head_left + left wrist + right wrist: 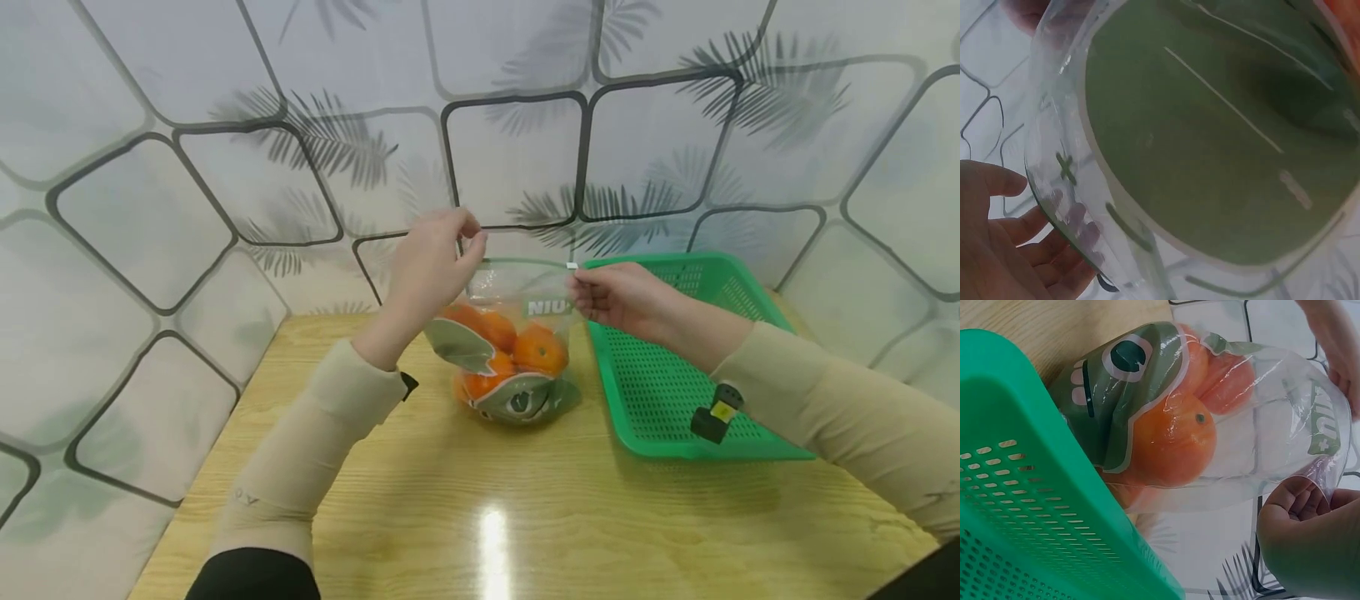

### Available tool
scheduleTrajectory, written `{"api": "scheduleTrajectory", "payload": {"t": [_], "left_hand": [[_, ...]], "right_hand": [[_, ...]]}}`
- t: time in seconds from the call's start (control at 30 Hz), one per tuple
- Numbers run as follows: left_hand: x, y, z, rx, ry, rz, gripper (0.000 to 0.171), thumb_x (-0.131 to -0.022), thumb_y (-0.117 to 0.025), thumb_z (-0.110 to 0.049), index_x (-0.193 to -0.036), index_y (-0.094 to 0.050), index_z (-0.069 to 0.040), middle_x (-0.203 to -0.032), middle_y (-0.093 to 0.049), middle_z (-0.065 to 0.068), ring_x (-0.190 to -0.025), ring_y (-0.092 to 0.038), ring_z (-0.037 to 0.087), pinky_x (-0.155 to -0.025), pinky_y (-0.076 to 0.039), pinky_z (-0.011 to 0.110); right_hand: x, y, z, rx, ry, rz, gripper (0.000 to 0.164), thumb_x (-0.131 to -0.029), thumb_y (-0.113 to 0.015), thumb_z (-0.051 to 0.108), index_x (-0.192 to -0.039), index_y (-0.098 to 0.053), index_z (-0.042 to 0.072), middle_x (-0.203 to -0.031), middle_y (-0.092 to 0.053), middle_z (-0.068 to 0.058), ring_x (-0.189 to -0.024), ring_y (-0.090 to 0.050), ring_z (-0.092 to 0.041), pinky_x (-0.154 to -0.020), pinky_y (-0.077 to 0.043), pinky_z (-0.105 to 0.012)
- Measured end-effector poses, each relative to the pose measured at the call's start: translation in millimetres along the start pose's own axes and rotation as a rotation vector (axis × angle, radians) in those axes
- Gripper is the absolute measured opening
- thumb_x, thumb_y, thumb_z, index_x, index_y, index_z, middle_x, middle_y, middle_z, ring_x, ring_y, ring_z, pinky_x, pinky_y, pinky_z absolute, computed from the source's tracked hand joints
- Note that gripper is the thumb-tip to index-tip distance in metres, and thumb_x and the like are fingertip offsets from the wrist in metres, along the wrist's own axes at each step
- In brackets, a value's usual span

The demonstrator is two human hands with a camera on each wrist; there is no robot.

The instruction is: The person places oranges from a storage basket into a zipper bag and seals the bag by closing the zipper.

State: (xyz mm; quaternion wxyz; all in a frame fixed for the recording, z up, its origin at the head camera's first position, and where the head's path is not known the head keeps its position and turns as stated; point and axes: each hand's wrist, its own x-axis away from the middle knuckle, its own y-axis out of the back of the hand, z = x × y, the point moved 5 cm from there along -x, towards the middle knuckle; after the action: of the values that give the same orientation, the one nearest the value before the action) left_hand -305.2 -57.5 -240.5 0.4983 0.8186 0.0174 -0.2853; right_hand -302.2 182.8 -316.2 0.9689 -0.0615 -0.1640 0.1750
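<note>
A clear zip bag [525,400] with a green printed face and white letters stands upright on the table, several oranges [540,350] inside it. At its top right corner, beside the white slider [572,266], my right hand [618,296] pinches the plastic, as the right wrist view also shows. My left hand [442,254] is at the top left of the bag. In the left wrist view its thumb and fingers [1041,262] are spread apart at the bag's edge, with fingers seen through the clear plastic.
A green perforated basket [622,417] sits on the table just right of the bag, under my right forearm. The wooden table [420,517] reaches back to a wall [517,158] patterned with rounded shapes and leaves.
</note>
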Motion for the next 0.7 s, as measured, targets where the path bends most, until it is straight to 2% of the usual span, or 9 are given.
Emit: {"api": "scheduleTrajectory", "payload": {"t": [0.27,0.4,0.5,0.7], "left_hand": [[-11.1,-23.3,-44.0,-0.149,-0.209,-0.028,0.022,-0.105,-0.058,-0.028,-0.105,-0.072,-0.01,-0.106,-0.074,0.007,-0.098,-0.069,0.026,-0.082,-0.057,0.04],[-15.1,-34.5,-59.6,-0.187,-0.252,-0.017,0.022,-0.104,-0.058,-0.027,-0.104,-0.073,-0.012,-0.104,-0.073,0.006,-0.101,-0.069,0.026,-0.083,-0.057,0.039],[-17.1,-42.2,-68.7,-0.255,-0.283,-0.005,0.022,-0.105,-0.057,-0.027,-0.104,-0.073,-0.013,-0.104,-0.073,0.005,-0.103,-0.07,0.027,-0.088,-0.057,0.039],[-19.8,-57.4,-78.1,-0.387,-0.321,0.079,0.025,-0.106,-0.052,-0.029,-0.1,-0.072,-0.015,-0.101,-0.069,0.005,-0.1,-0.065,0.026,-0.098,-0.052,0.04]], "right_hand": [[-2.1,0.6,-2.7,0.01,0.008,0.009,0.035,-0.113,-0.049,0.022,-0.091,-0.076,0.019,-0.086,-0.073,0.007,-0.085,-0.065,-0.006,-0.085,-0.056,-0.021],[-3.1,0.9,-3.8,0.009,0.011,0.018,0.036,-0.113,-0.048,0.021,-0.091,-0.076,0.02,-0.087,-0.074,0.008,-0.087,-0.066,-0.007,-0.086,-0.056,-0.021],[-3.7,1.1,-4.2,-0.004,0.012,0.032,0.036,-0.113,-0.047,0.02,-0.091,-0.075,0.019,-0.087,-0.074,0.007,-0.087,-0.066,-0.007,-0.086,-0.056,-0.022],[-3.8,0.7,-3.1,-0.002,0.027,0.047,0.038,-0.113,-0.046,0.02,-0.09,-0.075,0.02,-0.086,-0.072,0.007,-0.085,-0.065,-0.008,-0.085,-0.056,-0.022]]}}
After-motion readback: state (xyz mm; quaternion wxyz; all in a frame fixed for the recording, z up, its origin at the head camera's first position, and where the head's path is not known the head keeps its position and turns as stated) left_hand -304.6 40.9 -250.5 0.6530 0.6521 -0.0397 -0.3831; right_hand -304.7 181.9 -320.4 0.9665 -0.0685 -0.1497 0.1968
